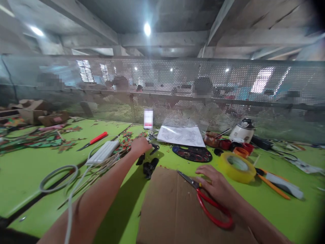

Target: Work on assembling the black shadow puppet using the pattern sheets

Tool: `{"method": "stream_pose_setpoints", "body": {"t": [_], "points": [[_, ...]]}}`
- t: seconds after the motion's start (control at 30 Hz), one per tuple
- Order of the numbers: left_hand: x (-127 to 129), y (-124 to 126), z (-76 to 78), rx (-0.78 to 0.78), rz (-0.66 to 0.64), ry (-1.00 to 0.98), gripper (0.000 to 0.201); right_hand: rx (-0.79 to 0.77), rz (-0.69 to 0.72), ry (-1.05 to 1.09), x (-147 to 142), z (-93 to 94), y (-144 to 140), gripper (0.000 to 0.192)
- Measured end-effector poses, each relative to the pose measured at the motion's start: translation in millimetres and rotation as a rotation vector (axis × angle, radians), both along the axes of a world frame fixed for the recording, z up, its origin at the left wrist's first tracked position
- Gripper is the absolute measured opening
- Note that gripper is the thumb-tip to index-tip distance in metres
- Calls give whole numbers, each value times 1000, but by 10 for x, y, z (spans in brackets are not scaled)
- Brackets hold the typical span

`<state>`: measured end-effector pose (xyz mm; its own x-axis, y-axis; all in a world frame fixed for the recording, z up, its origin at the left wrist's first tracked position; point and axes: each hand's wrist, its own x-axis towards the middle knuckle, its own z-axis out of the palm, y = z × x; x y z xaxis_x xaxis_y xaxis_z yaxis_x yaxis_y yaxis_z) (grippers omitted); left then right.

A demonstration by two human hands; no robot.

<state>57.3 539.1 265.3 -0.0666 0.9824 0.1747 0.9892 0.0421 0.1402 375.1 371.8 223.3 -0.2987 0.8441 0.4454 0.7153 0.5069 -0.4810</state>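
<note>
My left hand (pixel 141 145) reaches over the small loose pieces at the middle of the green table, its fingers blurred and partly hidden. Close to its fingertips is a curved black piece (pixel 154 148), and a clump of black pieces (pixel 150 167) sits nearer to me. Red-handled scissors (pixel 214 210) lie on a sheet of brown cardboard (pixel 165 203), tips pointing to the far left. My right hand (pixel 215 184) rests beside the scissors with its fingers loosely apart, the thumb near their pivot. I cannot tell whether the thumb touches them.
A yellow tape roll (pixel 228 173) and orange-handled pliers (pixel 275 186) lie at right. Behind are a dark palette (pixel 192 154), printed paper (pixel 181 135), paint pots (pixel 241 151) and a phone (pixel 148 118). At left are a white power strip (pixel 103 152), cable and red-handled knife (pixel 98 138).
</note>
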Motion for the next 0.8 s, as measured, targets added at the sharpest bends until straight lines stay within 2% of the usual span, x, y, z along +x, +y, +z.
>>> {"method": "stream_pose_setpoints", "body": {"t": [0.27, 0.43, 0.67, 0.8], "points": [[-188, -34, 302, 42, 63, -224, 31, -1, -3, -12, 56, -46, 21, 22], [-271, -101, 445, 65, 86, -506, 26, -27, -23, 0, 52, -73, 18, 24], [-187, -400, 417, 24, 19, -1089, 19, -35, 1, 19, 57, -132, 42, 23], [-100, -593, 387, -66, -44, -1315, 17, -43, -28, 21, 58, -112, 45, 25]]}}
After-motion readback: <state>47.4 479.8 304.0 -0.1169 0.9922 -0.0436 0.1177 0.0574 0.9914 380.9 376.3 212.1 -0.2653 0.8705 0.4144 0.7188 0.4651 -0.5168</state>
